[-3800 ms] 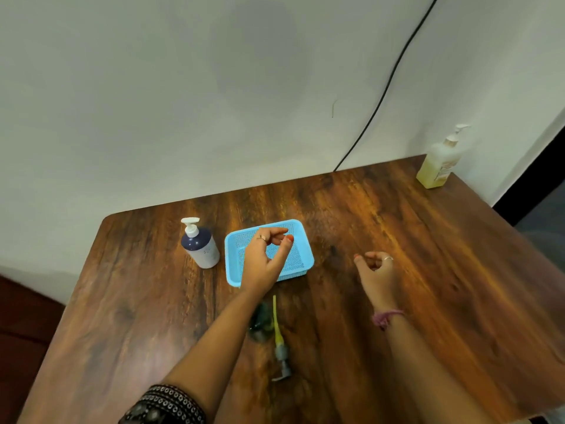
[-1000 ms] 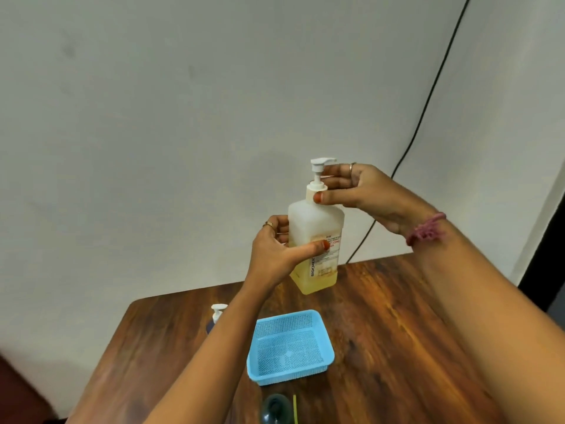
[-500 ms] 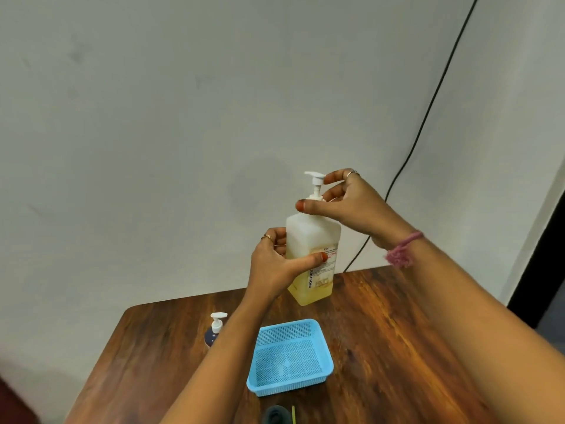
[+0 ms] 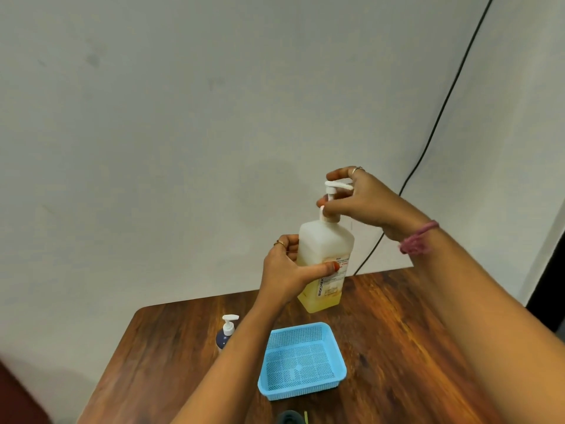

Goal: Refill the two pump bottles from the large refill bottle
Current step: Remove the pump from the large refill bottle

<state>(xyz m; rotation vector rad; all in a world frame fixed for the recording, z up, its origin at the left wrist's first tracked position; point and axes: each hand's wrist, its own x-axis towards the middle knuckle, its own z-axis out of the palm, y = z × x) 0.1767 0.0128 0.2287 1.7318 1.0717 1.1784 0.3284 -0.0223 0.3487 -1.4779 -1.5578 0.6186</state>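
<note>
The large refill bottle (image 4: 325, 255), translucent with yellow liquid in its lower part, is held upright above the table's far side. My left hand (image 4: 287, 270) grips its body, thumb across the label. My right hand (image 4: 354, 197) pinches the white pump top (image 4: 333, 191) at the collar. A small dark blue pump bottle (image 4: 224, 336) with a white pump stands on the table at the left, partly hidden by my left forearm. At the bottom edge a dark open bottle (image 4: 289, 417) and a yellow tube tip (image 4: 305, 417) just show.
A light blue mesh basket (image 4: 336, 341) sits on the wooden table (image 4: 412, 347) below the held bottle. A black cable (image 4: 440, 117) runs down the wall behind. The table's left edge drops to a dark red floor.
Since 3.8 s ago the refill bottle left the far right corner and is now in both hands. In the last second it sank a little, and the pump head turned round to point right.
</note>
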